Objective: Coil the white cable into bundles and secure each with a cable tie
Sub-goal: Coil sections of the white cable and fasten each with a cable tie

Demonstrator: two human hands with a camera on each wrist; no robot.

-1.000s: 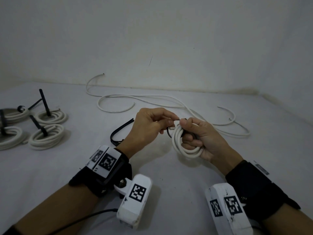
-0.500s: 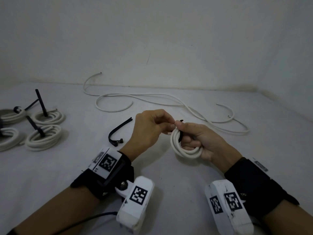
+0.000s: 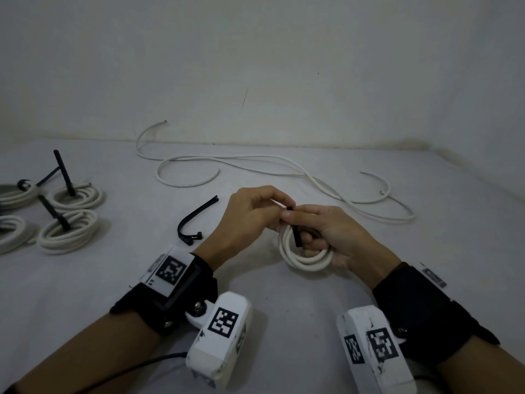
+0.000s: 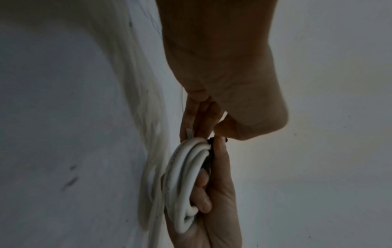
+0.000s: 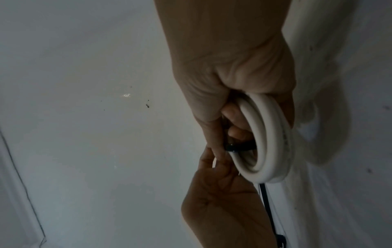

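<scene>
My right hand grips a small coil of white cable just above the table, fingers through its middle. A black cable tie runs across the coil's near side, its top end at my right thumb tip. The fingertips of my left hand pinch that top end of the tie. In the left wrist view the coil sits in the right hand's curled fingers with the tie at its upper edge. From the right wrist camera the tie passes through the coil.
Several tied white bundles with upright black tie tails lie at the far left. Spare black ties lie left of my left hand. Loose white cables sprawl along the back by the wall. The wall corner is at far right.
The tie's open loop between my hands has closed down onto the coil. Both hands have drawn together, left fingertips meeting the right thumb.
</scene>
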